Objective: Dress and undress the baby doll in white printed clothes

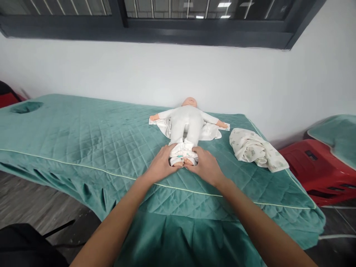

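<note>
A baby doll [187, 118] with a white cloth body lies on its back on the bed, its head toward the wall and its feet toward me. Around its lower legs and ankles sits a white diaper [182, 151] with a small coloured print. My left hand [162, 162] grips the diaper's left side, thumb low near the foot. On the other side my right hand [206, 165] pinches the matching edge, fingers curled over it. Both of the doll's feet show between my thumbs. A white garment [211, 132] is spread under the doll's torso and arms.
A crumpled white printed cloth [254, 148] lies on the right of the green quilted bed [100, 137]. The bed has a face hole [26, 107] at far left. A red plastic stool [319, 170] stands off its right end. The wall and barred window [205, 24] rise behind.
</note>
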`<state>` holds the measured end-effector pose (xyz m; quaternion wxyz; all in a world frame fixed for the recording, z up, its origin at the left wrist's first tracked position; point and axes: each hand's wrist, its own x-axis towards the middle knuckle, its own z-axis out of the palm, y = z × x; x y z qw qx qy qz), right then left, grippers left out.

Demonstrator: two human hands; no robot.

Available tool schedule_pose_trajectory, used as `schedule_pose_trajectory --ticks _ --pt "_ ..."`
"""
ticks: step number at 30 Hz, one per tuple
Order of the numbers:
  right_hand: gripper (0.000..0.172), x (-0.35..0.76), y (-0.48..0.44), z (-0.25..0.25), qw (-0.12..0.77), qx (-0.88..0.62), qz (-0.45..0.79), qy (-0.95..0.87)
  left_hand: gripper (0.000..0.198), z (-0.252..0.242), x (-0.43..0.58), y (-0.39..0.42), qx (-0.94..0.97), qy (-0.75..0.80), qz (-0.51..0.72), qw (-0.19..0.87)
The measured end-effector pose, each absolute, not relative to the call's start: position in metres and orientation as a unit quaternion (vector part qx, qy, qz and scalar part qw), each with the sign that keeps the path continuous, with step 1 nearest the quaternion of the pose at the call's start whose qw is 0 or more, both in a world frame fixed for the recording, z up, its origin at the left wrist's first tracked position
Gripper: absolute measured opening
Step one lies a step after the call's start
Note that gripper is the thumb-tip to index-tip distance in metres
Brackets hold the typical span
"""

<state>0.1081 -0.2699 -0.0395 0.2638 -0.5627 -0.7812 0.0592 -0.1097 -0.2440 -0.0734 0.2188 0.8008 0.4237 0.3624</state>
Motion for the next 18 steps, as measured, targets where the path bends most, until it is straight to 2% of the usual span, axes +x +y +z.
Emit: schedule_pose_trajectory --ticks 5,9,13,18 --pt "0.036 0.114 -0.287 -0.026 0.274 -0.585 0.113 -0.755 0.059 -0.06 -0.118 -0.26 0.764 0.429 0.391 0.284" --pt "0.027 0.115 -0.303 -0.015 0.314 -0.572 0.143 -0.744 0.062 -0.035 -0.121 -0.28 0.742 0.428 0.359 0.37" --pt "0.029 0.118 -0.308 0.006 0.363 -0.53 0.3 -0.705 0.06 -0.002 -0.128 -0.286 0.752 0.387 0.296 0.443" --pt "0.03 0.126 -0.298 0.041 0.386 -0.451 0.499 -0.632 0.057 0.046 -0.146 -0.272 0.791 0.352 0.169 0.472"
